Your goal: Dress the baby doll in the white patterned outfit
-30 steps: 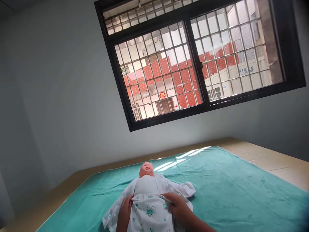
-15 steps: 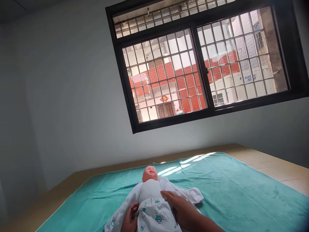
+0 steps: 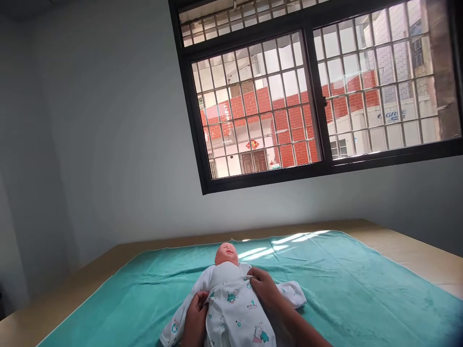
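A baby doll (image 3: 226, 254) lies on its back on a teal blanket (image 3: 162, 289), its head toward the window. It wears a white printed top with long sleeves (image 3: 292, 293) spread out to both sides. White printed baby pants (image 3: 238, 313) cover its lower body, the waistband drawn taut across the belly. At the left end of the waistband, my left hand (image 3: 195, 315) is closed on the fabric. My right hand (image 3: 265, 288) pinches the opposite end, a little higher up. The doll's legs are hidden beneath the cloth.
The blanket lies on a wooden-looking tabletop (image 3: 401, 241) that meets the wall. Above is a dark-framed window (image 3: 260, 176) with metal bars. Streaks of sunlight fall on the blanket beyond the doll's head.
My hands have gone from resting at the doll's sides to gripping the waistband. The pants' top edge has moved up the belly and stretched wider. The view has shifted slightly.
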Motion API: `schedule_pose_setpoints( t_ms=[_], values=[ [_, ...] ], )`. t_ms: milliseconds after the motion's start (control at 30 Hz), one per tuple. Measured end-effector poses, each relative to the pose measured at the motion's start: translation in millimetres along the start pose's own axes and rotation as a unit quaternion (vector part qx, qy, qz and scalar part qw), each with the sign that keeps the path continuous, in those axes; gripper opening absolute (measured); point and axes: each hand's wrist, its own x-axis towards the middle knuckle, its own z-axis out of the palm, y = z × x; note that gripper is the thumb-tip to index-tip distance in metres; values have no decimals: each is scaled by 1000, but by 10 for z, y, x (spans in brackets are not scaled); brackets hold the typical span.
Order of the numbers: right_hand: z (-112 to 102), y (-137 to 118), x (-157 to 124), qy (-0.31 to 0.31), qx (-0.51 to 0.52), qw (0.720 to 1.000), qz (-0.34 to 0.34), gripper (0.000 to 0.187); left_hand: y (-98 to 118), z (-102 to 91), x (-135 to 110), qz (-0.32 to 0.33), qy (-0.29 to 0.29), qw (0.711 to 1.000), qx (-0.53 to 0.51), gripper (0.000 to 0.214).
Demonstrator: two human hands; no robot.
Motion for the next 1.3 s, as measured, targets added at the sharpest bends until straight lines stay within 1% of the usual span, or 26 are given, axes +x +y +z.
schedule_pose_setpoints(
  t_ms=[100,200,300,367,400,500,567,633,700,800,900,1000,1067,1167,1300],
  values=[
    [20,19,-111,-8,30,999,18,10,-9,-54,-63,-21,-27,999,-12,40],
    [-5,-43,-203,-4,63,998,25,15,56,-97,-137,-16,-30,999,5,44],
    [-24,-103,-228,3,117,993,-3,15,147,-108,-196,16,-25,999,20,45],
    [-23,-123,-219,-1,149,989,-23,9,194,-105,-214,18,-27,999,26,47],
    [-20,-129,-210,-7,156,987,-28,11,210,-103,-214,12,-28,999,34,49],
    [-16,-151,-182,-25,146,988,-33,21,242,-105,-184,-6,-34,997,75,49],
    [-19,-172,-163,-29,129,991,-28,21,259,-114,-153,6,-46,994,98,47],
    [-19,-184,-144,-35,132,991,-9,25,282,-124,-133,30,-58,991,118,46],
    [-11,-170,-128,-31,176,984,22,28,311,-125,-137,52,-65,987,137,46],
    [11,-100,-118,-8,278,958,75,33,369,-111,-180,77,-73,984,143,41],
    [15,-22,-130,-13,324,939,116,37,439,-106,-178,105,-75,980,151,36],
    [-5,9,-146,-33,311,941,132,40,480,-125,-66,134,-53,968,204,32],
    [-11,5,-150,-44,295,945,136,41,454,-124,37,141,-29,963,227,31],
    [18,-13,-142,-49,260,954,137,42,327,-59,137,133,-1,966,222,30],
    [74,-46,-113,-20,172,978,121,39,145,26,113,110,9,973,204,29]
  ],
)
